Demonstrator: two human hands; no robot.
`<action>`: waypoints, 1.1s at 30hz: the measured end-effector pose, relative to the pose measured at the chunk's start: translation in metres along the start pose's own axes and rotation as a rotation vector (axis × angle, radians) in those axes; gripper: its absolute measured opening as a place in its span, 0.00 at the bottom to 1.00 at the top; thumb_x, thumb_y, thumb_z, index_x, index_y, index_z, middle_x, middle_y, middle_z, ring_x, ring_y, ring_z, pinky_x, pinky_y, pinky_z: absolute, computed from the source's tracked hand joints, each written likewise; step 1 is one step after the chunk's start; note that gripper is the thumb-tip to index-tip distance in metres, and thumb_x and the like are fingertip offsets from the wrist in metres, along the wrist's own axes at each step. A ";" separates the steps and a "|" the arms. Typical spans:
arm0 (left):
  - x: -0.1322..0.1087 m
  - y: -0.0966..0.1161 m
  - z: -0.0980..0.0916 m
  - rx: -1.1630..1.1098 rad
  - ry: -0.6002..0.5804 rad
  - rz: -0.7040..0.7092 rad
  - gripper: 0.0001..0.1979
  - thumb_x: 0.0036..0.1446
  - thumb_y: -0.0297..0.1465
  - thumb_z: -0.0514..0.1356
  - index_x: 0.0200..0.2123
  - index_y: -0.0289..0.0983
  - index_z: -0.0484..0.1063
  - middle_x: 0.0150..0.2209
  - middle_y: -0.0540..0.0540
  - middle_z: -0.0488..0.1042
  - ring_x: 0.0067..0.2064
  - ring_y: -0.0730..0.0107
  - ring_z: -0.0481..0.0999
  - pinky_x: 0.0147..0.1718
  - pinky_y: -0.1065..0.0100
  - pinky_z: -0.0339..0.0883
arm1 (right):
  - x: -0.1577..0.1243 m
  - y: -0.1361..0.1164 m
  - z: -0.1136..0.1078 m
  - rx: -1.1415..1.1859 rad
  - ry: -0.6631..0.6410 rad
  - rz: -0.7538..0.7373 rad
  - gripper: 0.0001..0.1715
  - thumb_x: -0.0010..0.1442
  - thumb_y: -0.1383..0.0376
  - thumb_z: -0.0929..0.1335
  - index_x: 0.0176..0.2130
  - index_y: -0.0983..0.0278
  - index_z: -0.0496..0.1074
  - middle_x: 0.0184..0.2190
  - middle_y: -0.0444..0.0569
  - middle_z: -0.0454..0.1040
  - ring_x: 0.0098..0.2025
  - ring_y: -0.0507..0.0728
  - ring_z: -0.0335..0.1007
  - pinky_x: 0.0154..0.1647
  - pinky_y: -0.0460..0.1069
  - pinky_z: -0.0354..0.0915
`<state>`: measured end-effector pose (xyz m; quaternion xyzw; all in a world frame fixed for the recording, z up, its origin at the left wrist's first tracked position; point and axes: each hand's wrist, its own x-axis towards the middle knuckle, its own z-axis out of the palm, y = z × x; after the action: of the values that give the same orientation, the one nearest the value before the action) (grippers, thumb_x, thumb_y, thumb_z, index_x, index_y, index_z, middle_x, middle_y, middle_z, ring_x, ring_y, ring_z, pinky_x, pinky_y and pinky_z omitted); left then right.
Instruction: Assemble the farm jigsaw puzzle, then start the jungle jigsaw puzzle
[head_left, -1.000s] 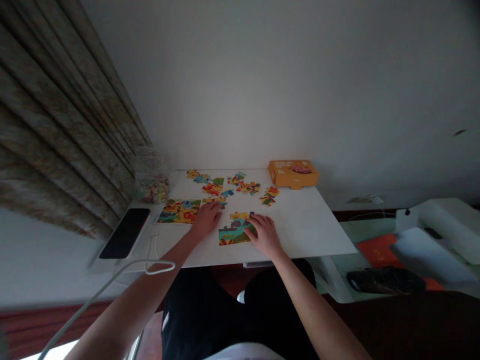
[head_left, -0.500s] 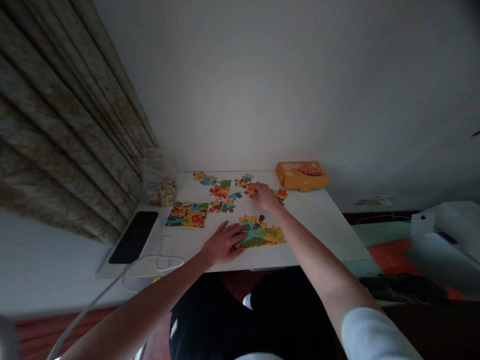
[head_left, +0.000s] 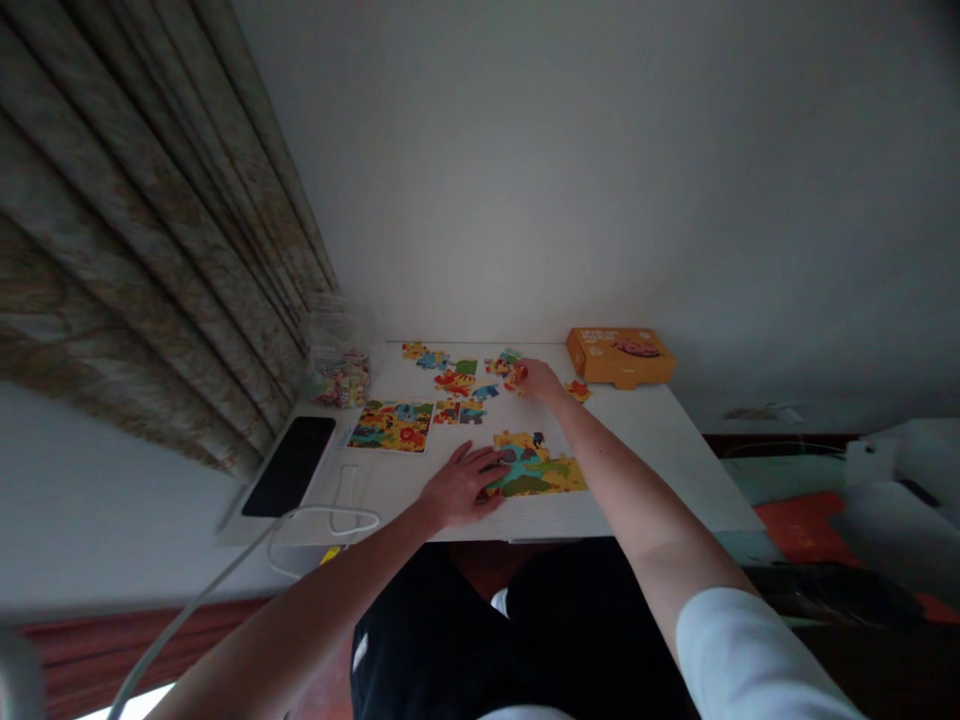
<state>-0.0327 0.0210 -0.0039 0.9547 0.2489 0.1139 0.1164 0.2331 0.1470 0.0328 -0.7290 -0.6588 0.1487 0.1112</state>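
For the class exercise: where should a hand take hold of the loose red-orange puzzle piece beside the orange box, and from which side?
Pinch the loose red-orange puzzle piece by two opposite edges, coming down from above and from the front. It lies flat on the white table, so it offers only thin edges, and the orange box sits just behind it.

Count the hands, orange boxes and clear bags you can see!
Hands (left hand, right hand): 2
Orange boxes: 1
Clear bags: 1
Total: 4
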 end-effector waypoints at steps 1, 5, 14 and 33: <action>0.000 0.000 0.000 -0.001 -0.001 -0.001 0.23 0.66 0.44 0.59 0.62 0.48 0.71 0.67 0.48 0.68 0.68 0.60 0.65 0.71 0.50 0.49 | -0.001 0.002 -0.001 0.062 0.011 0.009 0.14 0.62 0.61 0.71 0.47 0.62 0.76 0.43 0.54 0.80 0.45 0.58 0.77 0.44 0.48 0.67; 0.000 0.000 -0.001 -0.020 -0.017 -0.009 0.23 0.66 0.43 0.59 0.62 0.47 0.71 0.67 0.46 0.68 0.68 0.59 0.65 0.71 0.49 0.49 | -0.009 0.014 -0.003 0.486 0.144 0.081 0.07 0.54 0.65 0.73 0.35 0.62 0.72 0.28 0.46 0.77 0.31 0.55 0.73 0.32 0.46 0.65; -0.001 0.002 -0.003 -0.004 -0.013 0.031 0.23 0.67 0.40 0.58 0.64 0.46 0.69 0.68 0.45 0.65 0.68 0.59 0.64 0.71 0.49 0.50 | -0.076 0.021 0.027 1.045 0.090 0.089 0.32 0.51 0.64 0.71 0.56 0.60 0.67 0.36 0.44 0.77 0.32 0.53 0.75 0.27 0.45 0.67; 0.001 0.005 -0.007 -0.005 -0.051 0.076 0.22 0.67 0.35 0.56 0.63 0.45 0.70 0.69 0.46 0.65 0.69 0.63 0.63 0.71 0.52 0.50 | -0.077 -0.001 0.051 0.511 0.087 -0.011 0.10 0.60 0.67 0.70 0.44 0.61 0.75 0.31 0.43 0.78 0.34 0.54 0.76 0.38 0.48 0.68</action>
<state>-0.0317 0.0180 0.0048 0.9658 0.2093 0.0943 0.1205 0.2066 0.0685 -0.0088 -0.6794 -0.5985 0.2782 0.3207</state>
